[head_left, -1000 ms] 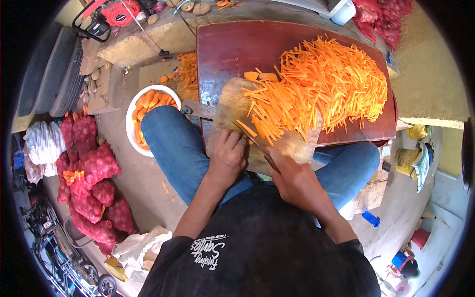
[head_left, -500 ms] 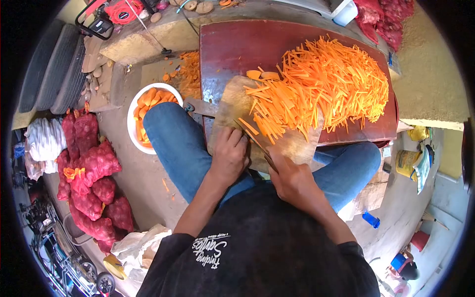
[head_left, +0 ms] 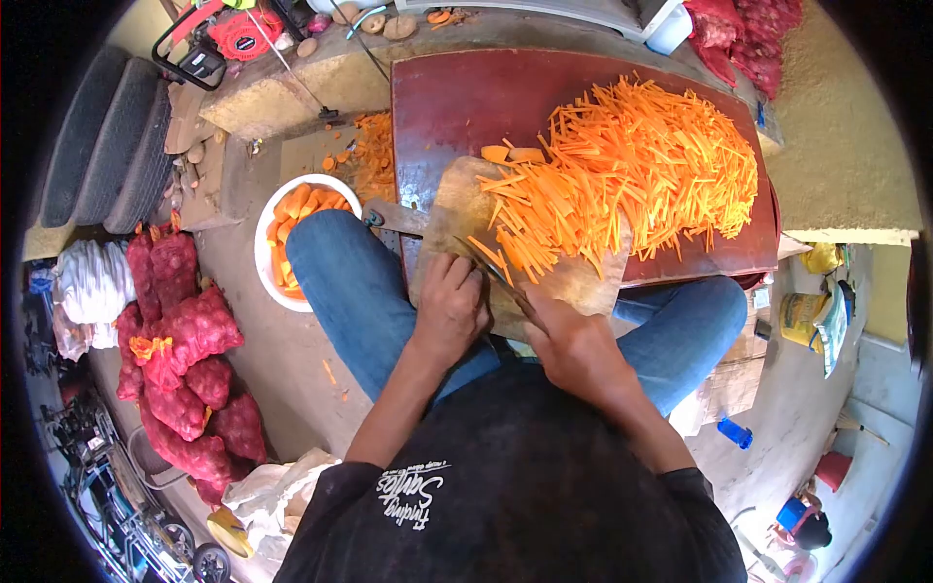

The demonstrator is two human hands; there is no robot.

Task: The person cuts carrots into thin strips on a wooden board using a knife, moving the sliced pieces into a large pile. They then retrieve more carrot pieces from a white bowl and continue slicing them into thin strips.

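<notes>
My right hand point(head_left: 571, 340) is closed round the handle of a knife point(head_left: 498, 275), whose thin dark blade slants up and left across the wooden cutting board point(head_left: 457, 199). Just left of the blade, my left hand point(head_left: 453, 294) presses curled fingers down on the board; whatever lies under them is hidden. Cut carrot sticks point(head_left: 530, 228) lie right beside the blade. They run into a large heap of carrot sticks point(head_left: 661, 160) spread over the board and the red tabletop point(head_left: 457, 92). Two larger carrot pieces point(head_left: 512, 154) rest at the board's far edge.
A white basin point(head_left: 267, 277) of carrot pieces stands left of my knee. A flat metal blade point(head_left: 400, 218) juts over the table's left edge. Orange peelings point(head_left: 367, 146) lie on the floor. Red net sacks point(head_left: 190, 379) and tyres point(head_left: 92, 146) line the left side.
The view has shifted slightly. Both hands and the knife hold nearly the same place on the board, and the carrot heap looks unchanged.
</notes>
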